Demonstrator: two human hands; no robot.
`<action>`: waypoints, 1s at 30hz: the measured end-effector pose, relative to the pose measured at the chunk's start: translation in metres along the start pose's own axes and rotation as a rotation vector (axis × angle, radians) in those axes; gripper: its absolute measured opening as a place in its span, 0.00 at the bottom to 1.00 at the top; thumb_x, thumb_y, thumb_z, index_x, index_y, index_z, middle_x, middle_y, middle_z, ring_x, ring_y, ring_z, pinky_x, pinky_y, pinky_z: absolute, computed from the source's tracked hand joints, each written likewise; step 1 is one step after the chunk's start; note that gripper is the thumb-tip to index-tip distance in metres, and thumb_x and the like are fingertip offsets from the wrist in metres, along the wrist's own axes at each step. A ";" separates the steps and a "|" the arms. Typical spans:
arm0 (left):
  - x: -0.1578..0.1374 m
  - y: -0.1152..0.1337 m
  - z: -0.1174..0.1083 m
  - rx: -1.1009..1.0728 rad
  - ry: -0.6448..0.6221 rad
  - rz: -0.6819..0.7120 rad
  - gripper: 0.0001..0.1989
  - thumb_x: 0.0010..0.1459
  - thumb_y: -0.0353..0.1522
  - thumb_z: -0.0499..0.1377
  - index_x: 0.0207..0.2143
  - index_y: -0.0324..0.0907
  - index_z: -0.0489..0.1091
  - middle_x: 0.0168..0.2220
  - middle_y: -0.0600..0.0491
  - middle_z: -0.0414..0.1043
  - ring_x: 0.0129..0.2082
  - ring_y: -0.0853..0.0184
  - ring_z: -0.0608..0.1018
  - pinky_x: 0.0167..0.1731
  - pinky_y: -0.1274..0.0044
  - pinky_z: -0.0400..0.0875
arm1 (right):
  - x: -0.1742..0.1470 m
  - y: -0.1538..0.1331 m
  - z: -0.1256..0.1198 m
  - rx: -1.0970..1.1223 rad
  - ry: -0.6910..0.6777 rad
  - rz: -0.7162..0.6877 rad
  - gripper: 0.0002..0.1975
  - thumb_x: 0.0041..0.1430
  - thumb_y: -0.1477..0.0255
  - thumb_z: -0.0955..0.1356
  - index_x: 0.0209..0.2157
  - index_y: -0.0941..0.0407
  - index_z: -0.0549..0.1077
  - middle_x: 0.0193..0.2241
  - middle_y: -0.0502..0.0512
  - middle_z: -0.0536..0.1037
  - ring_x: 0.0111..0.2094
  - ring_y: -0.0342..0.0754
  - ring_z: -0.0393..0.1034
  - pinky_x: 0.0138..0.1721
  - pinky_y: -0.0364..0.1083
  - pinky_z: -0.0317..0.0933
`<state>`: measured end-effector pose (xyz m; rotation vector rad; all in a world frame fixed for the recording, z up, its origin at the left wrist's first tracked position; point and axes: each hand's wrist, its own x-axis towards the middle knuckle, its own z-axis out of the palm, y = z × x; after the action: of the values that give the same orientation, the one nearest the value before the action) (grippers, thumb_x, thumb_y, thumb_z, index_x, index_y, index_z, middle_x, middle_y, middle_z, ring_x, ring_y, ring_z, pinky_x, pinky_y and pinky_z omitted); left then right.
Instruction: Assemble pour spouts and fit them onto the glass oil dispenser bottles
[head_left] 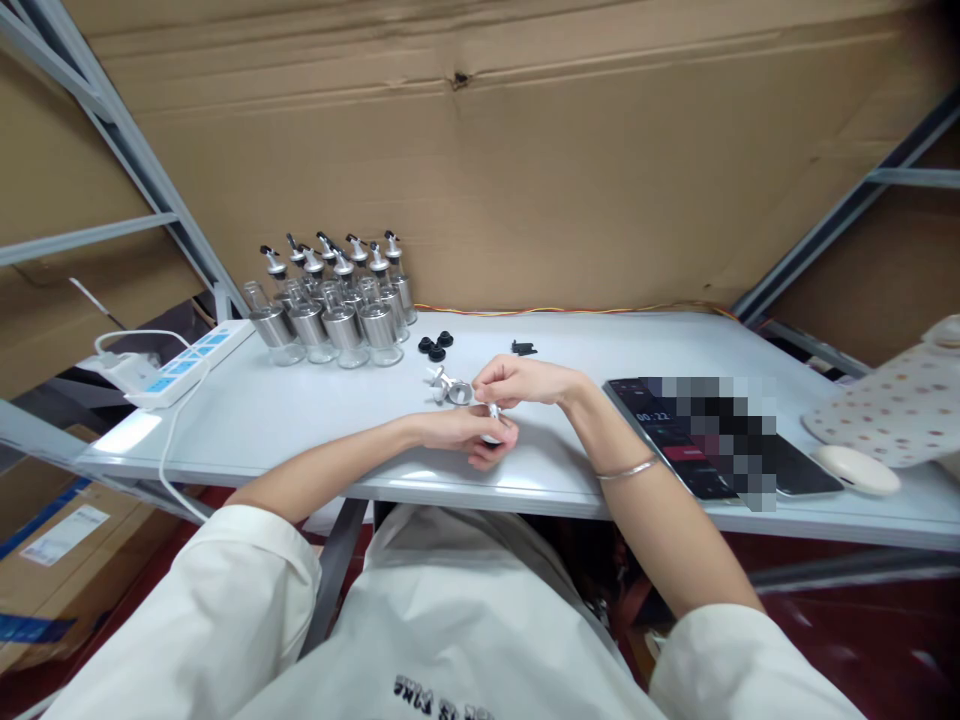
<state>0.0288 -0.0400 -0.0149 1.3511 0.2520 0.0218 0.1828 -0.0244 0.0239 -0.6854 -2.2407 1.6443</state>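
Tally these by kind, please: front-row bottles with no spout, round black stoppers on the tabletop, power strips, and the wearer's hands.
Spoutless front-row glass bottles: 4
Round black stoppers: 3
Power strip: 1
Hands, left hand and right hand: 2
Total: 10

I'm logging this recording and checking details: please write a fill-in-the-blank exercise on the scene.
Exactly ____ small round black pieces lie beyond the loose silvery parts.
A bracelet circles the ____ forearm.
The right hand is farther from the front edge of the table than the ____ hand.
The power strip's socket panels are ____.

Missing words: three; right; left; blue.
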 end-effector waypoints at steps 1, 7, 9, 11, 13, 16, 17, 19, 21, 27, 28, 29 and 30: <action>0.000 0.000 -0.002 -0.020 -0.014 0.006 0.14 0.51 0.37 0.58 0.19 0.40 0.59 0.14 0.60 0.51 0.14 0.75 0.57 0.18 0.78 0.50 | 0.000 0.000 0.000 0.027 0.014 -0.006 0.18 0.55 0.62 0.67 0.19 0.60 0.64 0.15 0.41 0.54 0.18 0.34 0.43 0.18 0.39 0.40; -0.002 0.002 -0.004 -0.130 -0.062 0.042 0.09 0.42 0.34 0.57 0.21 0.41 0.58 0.13 0.59 0.51 0.13 0.74 0.56 0.18 0.78 0.49 | -0.002 0.001 -0.003 0.098 -0.001 -0.070 0.21 0.58 0.59 0.66 0.20 0.59 0.61 0.14 0.40 0.54 0.17 0.34 0.44 0.18 0.38 0.39; -0.002 0.003 -0.002 -0.176 -0.077 0.047 0.09 0.42 0.35 0.57 0.22 0.41 0.58 0.13 0.59 0.51 0.13 0.74 0.55 0.19 0.78 0.50 | -0.004 0.002 -0.005 0.098 -0.016 -0.117 0.21 0.58 0.59 0.66 0.20 0.59 0.61 0.14 0.41 0.55 0.17 0.34 0.46 0.19 0.38 0.41; -0.003 0.003 -0.001 -0.216 -0.093 0.046 0.09 0.42 0.35 0.57 0.23 0.41 0.59 0.13 0.60 0.50 0.13 0.74 0.54 0.20 0.77 0.51 | -0.006 0.003 -0.006 0.103 -0.022 -0.147 0.21 0.59 0.59 0.66 0.21 0.59 0.60 0.15 0.41 0.57 0.18 0.35 0.47 0.20 0.38 0.42; -0.004 0.003 0.000 -0.237 -0.091 0.041 0.09 0.42 0.35 0.58 0.24 0.41 0.59 0.13 0.60 0.50 0.13 0.75 0.53 0.21 0.77 0.51 | -0.007 0.003 -0.007 0.113 -0.023 -0.155 0.21 0.58 0.59 0.66 0.21 0.59 0.60 0.15 0.42 0.57 0.18 0.35 0.48 0.20 0.38 0.43; -0.003 0.004 -0.001 -0.222 -0.063 0.052 0.10 0.43 0.35 0.59 0.25 0.41 0.61 0.13 0.61 0.50 0.14 0.74 0.54 0.20 0.77 0.50 | -0.006 0.002 -0.006 0.120 0.003 -0.142 0.21 0.58 0.59 0.66 0.21 0.58 0.60 0.15 0.42 0.57 0.18 0.35 0.48 0.19 0.38 0.42; -0.003 0.005 -0.001 -0.202 -0.048 0.058 0.10 0.44 0.35 0.59 0.25 0.40 0.62 0.14 0.60 0.51 0.15 0.74 0.55 0.20 0.78 0.49 | -0.006 0.001 -0.005 0.118 0.015 -0.132 0.21 0.58 0.59 0.66 0.20 0.58 0.61 0.15 0.41 0.56 0.18 0.35 0.47 0.19 0.38 0.42; -0.002 0.006 -0.001 -0.151 -0.003 0.058 0.10 0.46 0.36 0.60 0.26 0.38 0.64 0.15 0.60 0.53 0.16 0.74 0.55 0.19 0.79 0.48 | -0.005 0.000 -0.005 0.109 0.039 -0.108 0.21 0.58 0.59 0.67 0.20 0.59 0.62 0.14 0.40 0.53 0.17 0.34 0.44 0.18 0.39 0.39; -0.001 0.006 0.000 -0.113 0.063 0.049 0.11 0.46 0.36 0.60 0.26 0.37 0.65 0.17 0.59 0.56 0.17 0.75 0.56 0.19 0.79 0.48 | -0.004 0.000 -0.004 0.104 0.060 -0.088 0.21 0.56 0.60 0.67 0.19 0.59 0.62 0.14 0.40 0.51 0.17 0.34 0.41 0.18 0.39 0.38; 0.003 0.006 0.008 0.026 0.302 0.097 0.13 0.48 0.37 0.59 0.22 0.39 0.59 0.16 0.61 0.53 0.16 0.78 0.55 0.17 0.81 0.48 | -0.002 0.000 -0.003 0.058 0.170 -0.059 0.22 0.53 0.63 0.68 0.14 0.57 0.56 0.12 0.40 0.51 0.16 0.34 0.44 0.18 0.39 0.42; 0.003 0.006 0.009 0.078 0.391 0.112 0.14 0.49 0.37 0.59 0.22 0.39 0.58 0.16 0.61 0.53 0.15 0.79 0.54 0.16 0.82 0.47 | -0.002 0.000 -0.003 0.042 0.207 -0.063 0.22 0.53 0.64 0.68 0.14 0.57 0.56 0.12 0.40 0.51 0.16 0.34 0.44 0.18 0.39 0.41; 0.003 0.007 0.010 0.140 0.489 0.124 0.14 0.50 0.37 0.59 0.22 0.40 0.57 0.16 0.62 0.52 0.14 0.79 0.54 0.16 0.82 0.47 | -0.002 0.000 -0.004 0.030 0.248 -0.071 0.21 0.52 0.66 0.68 0.13 0.56 0.55 0.12 0.40 0.50 0.16 0.34 0.43 0.18 0.39 0.40; 0.002 0.007 0.010 0.215 0.584 0.131 0.14 0.51 0.38 0.58 0.23 0.40 0.57 0.16 0.62 0.53 0.14 0.80 0.54 0.15 0.82 0.47 | -0.002 -0.001 -0.005 0.024 0.294 -0.083 0.21 0.51 0.66 0.68 0.13 0.56 0.54 0.12 0.40 0.50 0.16 0.34 0.42 0.18 0.39 0.39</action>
<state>0.0341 -0.0477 -0.0062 1.5517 0.6706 0.5176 0.1866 -0.0215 0.0262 -0.7623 -2.0099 1.4253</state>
